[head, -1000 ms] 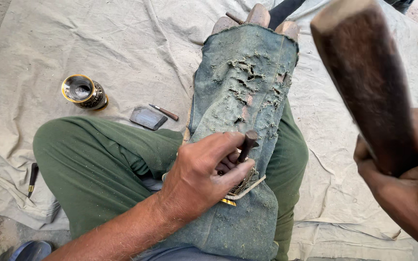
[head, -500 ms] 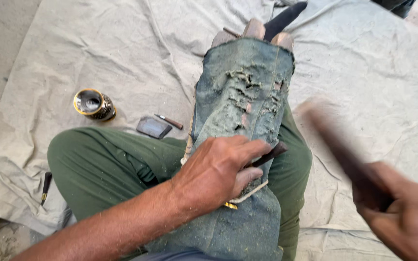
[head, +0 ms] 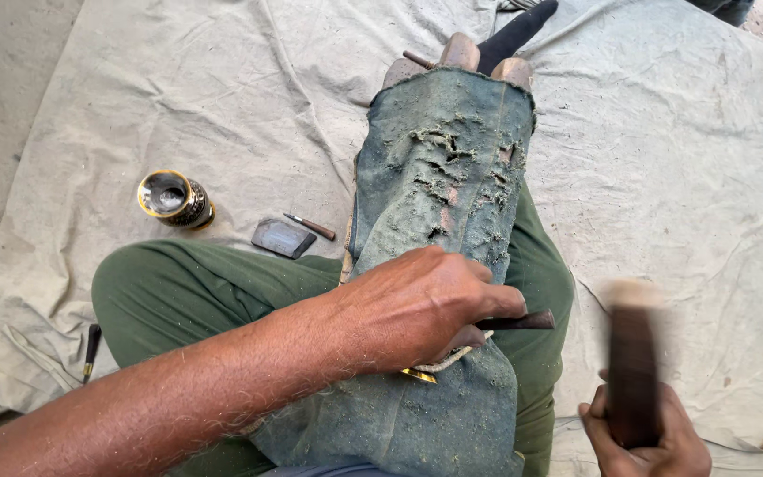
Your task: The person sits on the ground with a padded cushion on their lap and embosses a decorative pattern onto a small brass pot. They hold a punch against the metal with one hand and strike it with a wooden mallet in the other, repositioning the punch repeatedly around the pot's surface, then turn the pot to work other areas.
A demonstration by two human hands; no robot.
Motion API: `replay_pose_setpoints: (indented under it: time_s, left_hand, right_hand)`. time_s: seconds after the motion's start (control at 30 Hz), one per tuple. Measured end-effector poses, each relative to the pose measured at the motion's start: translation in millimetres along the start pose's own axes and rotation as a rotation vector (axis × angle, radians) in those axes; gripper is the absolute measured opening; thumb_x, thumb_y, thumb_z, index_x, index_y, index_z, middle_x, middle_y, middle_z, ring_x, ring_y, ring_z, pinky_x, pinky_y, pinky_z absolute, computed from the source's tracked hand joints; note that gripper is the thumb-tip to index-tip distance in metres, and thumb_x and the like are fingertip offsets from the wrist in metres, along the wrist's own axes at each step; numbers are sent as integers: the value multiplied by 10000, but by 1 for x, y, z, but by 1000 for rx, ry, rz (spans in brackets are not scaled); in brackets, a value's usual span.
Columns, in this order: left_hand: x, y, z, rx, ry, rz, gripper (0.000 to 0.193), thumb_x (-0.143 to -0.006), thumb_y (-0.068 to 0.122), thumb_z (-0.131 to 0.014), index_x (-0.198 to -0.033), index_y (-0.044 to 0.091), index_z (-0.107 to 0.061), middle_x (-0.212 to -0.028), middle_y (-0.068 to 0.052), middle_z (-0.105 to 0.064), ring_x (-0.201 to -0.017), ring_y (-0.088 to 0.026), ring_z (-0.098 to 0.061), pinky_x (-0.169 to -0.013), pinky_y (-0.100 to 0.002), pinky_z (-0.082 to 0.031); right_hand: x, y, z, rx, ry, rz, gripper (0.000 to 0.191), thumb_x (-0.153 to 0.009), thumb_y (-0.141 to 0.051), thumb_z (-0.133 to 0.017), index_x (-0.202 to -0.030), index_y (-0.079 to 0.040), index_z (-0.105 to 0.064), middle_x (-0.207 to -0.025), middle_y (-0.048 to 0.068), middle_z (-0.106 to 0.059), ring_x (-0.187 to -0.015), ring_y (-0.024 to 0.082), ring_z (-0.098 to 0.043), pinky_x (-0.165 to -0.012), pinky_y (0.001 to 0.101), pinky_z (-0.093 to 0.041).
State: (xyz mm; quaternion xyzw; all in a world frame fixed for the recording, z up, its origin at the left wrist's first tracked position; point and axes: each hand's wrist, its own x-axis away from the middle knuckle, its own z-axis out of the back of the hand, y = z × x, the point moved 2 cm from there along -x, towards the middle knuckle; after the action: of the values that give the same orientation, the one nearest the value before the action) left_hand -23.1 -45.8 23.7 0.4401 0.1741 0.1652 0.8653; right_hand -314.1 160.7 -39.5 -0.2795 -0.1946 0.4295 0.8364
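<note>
The person sits on a big cloth spread on the floor, with legs in green trousers. A worn, torn pad of thick blue-green fabric lies over the lap and leg. It likely guards the leg from the work and catches the small crumbs that cover it.

The left hand is closed tight around a thin dark tool, which sticks out sideways past the fingers. The hand presses down on the pad, probably so the tool stays steady. A bit of shiny gold metal peeks out under the hand; what it is cannot be told, because the hand hides most of it.

The right hand grips a dark wooden mallet and holds it upright, near the free end of the tool. The mallet is blurry, so it is moving fast. It is placed where it can hit that end.

On the cloth, well apart from the hands, lies a small black and gold pot on its side. Near it are a flat grey stone and a little pointed tool, kept within reach. Another small tool lies by the left knee.
</note>
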Motion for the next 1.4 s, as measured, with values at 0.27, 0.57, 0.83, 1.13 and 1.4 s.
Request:
replay_pose_setpoints:
  time_s: [0.27, 0.57, 0.83, 1.13, 1.4]
  left_hand:
    - [3, -8, 4, 215, 98, -204, 431, -841, 119, -772, -1263, 145, -687, -1040, -79, -768, -862, -204, -752, -767, -323, -637]
    - [25, -6, 5, 289, 456, 228, 429, -841, 162, -821, -1254, 118, -716, -962, -43, -783, -830, -112, -771, -739, -255, -649]
    - [16, -14, 1, 236, 320, 216, 451, -815, 156, -812, -1253, 153, -706, -1027, -50, -788, -859, -141, -774, -745, -293, -647]
    - [-20, -13, 13, 10, -133, -133, 518, -772, 144, -818, -1271, 154, -676, -976, -110, -782, -890, -295, -756, -738, -412, -588]
    - [-34, -15, 11, 84, -244, -312, 531, -735, 110, -807, -1247, 173, -679, -984, -84, -785, -915, -309, -755, -731, -429, -580]
  right_hand:
    - [33, 80, -37, -298, 28, 47, 510, -699, 192, -762, -1140, 8, -582, -841, 122, -659, -844, 158, -665, -820, 320, -578]
    - [8, 47, -37, -366, -47, -225, 581, -669, 219, -759, -1198, 60, -579, -825, 177, -663, -815, 227, -685, -740, 381, -564]
    - [-1, 3, -25, -385, -96, -195, 562, -666, 208, -754, -1182, 69, -581, -799, 173, -669, -837, 224, -711, -740, 388, -610]
    - [9, 85, -35, -106, 64, 48, 369, -765, 148, -768, -1048, 26, -566, -765, 110, -644, -740, 137, -643, -797, 317, -566]
    - [17, 121, -38, -106, 214, 80, 362, -784, 11, -766, -1087, -82, -591, -794, 36, -635, -761, 113, -636, -798, 295, -560]
